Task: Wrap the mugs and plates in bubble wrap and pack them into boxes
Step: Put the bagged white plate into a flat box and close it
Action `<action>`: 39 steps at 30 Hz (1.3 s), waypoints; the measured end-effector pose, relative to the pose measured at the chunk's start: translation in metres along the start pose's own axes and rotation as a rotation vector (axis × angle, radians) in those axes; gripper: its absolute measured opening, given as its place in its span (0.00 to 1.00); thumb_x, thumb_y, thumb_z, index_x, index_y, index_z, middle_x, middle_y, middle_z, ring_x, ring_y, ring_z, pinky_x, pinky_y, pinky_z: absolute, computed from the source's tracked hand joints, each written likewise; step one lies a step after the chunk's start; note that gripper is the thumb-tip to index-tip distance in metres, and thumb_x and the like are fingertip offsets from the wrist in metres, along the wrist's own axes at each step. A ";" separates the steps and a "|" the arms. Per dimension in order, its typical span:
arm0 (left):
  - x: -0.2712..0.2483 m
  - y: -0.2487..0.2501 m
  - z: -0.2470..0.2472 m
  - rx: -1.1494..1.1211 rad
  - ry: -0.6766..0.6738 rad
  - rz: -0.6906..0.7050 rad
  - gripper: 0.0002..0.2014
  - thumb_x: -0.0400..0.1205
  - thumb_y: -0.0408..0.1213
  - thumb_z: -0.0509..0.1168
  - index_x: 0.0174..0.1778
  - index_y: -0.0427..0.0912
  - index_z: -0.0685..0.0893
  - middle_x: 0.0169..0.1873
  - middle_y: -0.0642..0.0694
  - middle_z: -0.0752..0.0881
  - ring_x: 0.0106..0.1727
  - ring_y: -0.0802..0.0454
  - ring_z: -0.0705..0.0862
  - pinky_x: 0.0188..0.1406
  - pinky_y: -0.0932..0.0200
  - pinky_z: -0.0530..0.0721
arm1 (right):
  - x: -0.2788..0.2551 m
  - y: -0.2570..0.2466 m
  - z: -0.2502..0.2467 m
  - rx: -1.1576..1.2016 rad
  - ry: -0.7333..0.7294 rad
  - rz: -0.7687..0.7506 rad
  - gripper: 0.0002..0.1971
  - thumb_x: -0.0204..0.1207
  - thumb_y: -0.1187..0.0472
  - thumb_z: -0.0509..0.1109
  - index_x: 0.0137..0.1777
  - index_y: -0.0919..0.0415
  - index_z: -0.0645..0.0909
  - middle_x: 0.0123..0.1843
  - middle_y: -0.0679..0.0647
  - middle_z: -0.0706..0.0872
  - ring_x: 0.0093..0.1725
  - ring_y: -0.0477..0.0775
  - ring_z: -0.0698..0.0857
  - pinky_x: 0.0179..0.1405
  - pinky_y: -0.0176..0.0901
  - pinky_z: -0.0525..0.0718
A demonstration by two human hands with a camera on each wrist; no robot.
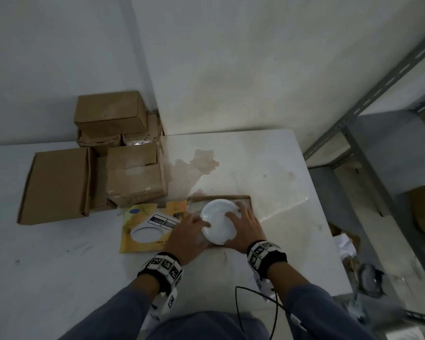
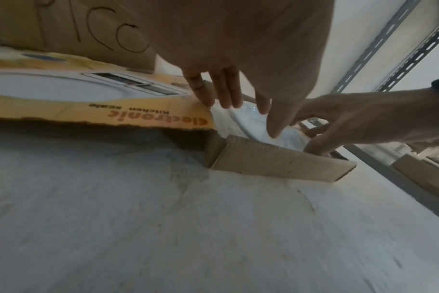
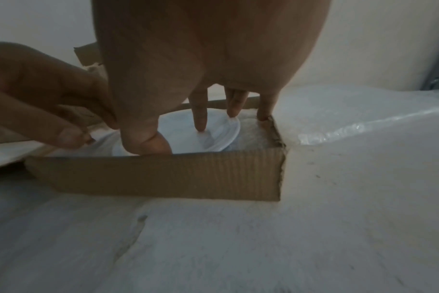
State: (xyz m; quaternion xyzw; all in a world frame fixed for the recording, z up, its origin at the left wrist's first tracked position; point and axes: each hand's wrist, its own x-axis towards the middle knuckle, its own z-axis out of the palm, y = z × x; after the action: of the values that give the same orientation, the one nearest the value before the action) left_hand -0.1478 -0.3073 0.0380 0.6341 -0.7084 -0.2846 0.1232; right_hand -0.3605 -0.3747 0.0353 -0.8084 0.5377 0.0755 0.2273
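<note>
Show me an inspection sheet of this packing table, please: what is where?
Surface: white table, scuffed, with a brown stain toward the back.
Job's things: white plate, tilted in an open cardboard box lined with bubble wrap.
Clutter: yellow kitchen-scale cardboard left of the box; brown boxes stacked behind.
Hands: left hand and right hand both hold the plate.
Cables: black cable near the person's lap.
Surroundings: white walls; metal rack on the right.

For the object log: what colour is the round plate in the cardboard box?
Plain white round plate; head view shows it best.
</note>
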 end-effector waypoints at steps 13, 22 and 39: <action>0.041 0.011 0.013 0.236 -0.174 -0.187 0.59 0.63 0.70 0.73 0.84 0.58 0.48 0.79 0.45 0.59 0.80 0.41 0.59 0.68 0.41 0.69 | 0.021 0.022 -0.034 0.365 0.203 0.203 0.17 0.71 0.51 0.72 0.59 0.53 0.83 0.58 0.51 0.82 0.53 0.56 0.84 0.51 0.53 0.85; 0.056 0.028 0.014 0.203 -0.165 -0.311 0.67 0.57 0.69 0.77 0.85 0.53 0.44 0.78 0.43 0.58 0.81 0.37 0.58 0.72 0.35 0.71 | 0.031 0.109 -0.045 -0.030 -0.077 0.213 0.47 0.58 0.49 0.82 0.78 0.44 0.63 0.81 0.55 0.57 0.79 0.61 0.60 0.79 0.60 0.62; 0.074 0.089 0.007 -0.559 0.361 -0.510 0.12 0.77 0.55 0.70 0.52 0.55 0.86 0.52 0.52 0.84 0.54 0.50 0.84 0.53 0.52 0.83 | 0.034 0.118 -0.066 0.393 0.442 -0.082 0.16 0.82 0.54 0.65 0.57 0.66 0.87 0.49 0.57 0.84 0.45 0.60 0.85 0.40 0.48 0.85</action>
State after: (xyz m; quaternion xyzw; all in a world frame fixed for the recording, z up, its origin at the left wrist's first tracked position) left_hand -0.2379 -0.3739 0.0682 0.7709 -0.3913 -0.3716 0.3384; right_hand -0.4614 -0.4699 0.0472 -0.7669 0.5453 -0.2169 0.2596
